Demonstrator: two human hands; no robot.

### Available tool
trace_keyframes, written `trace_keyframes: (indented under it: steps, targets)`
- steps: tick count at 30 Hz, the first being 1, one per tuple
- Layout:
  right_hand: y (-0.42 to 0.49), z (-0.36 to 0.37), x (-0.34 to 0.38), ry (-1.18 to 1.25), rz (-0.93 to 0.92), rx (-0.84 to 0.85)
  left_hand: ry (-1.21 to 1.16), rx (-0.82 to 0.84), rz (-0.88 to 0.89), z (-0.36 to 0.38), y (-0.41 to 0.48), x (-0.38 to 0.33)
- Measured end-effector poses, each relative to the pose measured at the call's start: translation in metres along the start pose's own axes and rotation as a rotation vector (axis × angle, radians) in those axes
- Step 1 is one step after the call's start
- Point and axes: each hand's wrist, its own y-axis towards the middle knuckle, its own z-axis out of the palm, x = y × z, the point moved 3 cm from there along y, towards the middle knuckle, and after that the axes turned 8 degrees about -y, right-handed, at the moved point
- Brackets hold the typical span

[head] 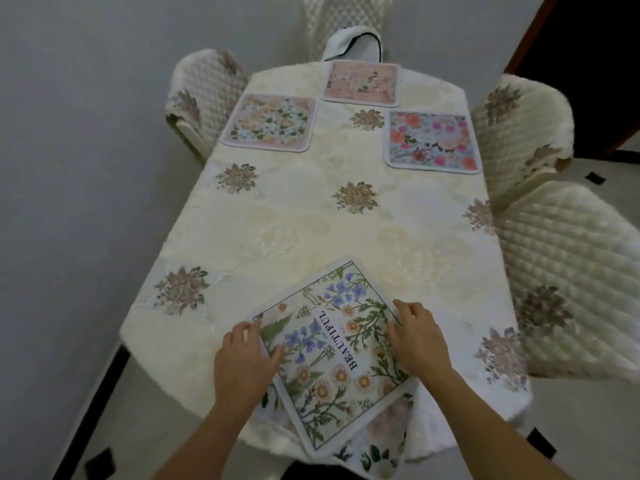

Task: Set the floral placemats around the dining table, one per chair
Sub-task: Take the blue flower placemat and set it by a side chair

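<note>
On near table (311,230) edge, placemat (332,362), fingers (406,308) gripping sides

Three floral placemats (269,123) flat at the far end, daisy placemat (332,355) askew atop near stack (381,441)

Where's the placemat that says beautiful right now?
Head view: the Beautiful mat lies skewed at the near edge of the table, atop other mats, gripped by the left hand and right hand at its sides.

Open tablecloth (298,233) spans the middle, between the near placemat stack (332,358) and the far left placemat (270,123), end placemat (362,84) and right placemat (431,142). A near quilted chair (568,271) and a far quilted chair (519,133) crowd the right edge.
</note>
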Motion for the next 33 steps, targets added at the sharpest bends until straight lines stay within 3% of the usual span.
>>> trace_keyframes:
  steps: [3,7,20,27,33]
  targets:
    - [0.009,0.007,0.004,-0.006,-0.010,0.031,-0.092,0.052,-0.180,0.011,-0.014,0.006]
    - [0.014,0.017,0.009,-0.009,-0.012,0.046,-0.221,0.069,-0.233,0.026,-0.026,0.003]
    - [0.023,0.029,0.001,0.153,0.191,0.064,-0.745,-0.085,-0.547,0.035,-0.016,0.004]
    - [0.015,0.031,-0.007,0.368,0.295,0.089,-0.857,-0.030,-0.457,0.037,-0.005,-0.004]
    - [0.005,0.038,-0.004,0.481,0.260,0.117,-0.979,0.060,-0.455,0.040,-0.008,-0.002]
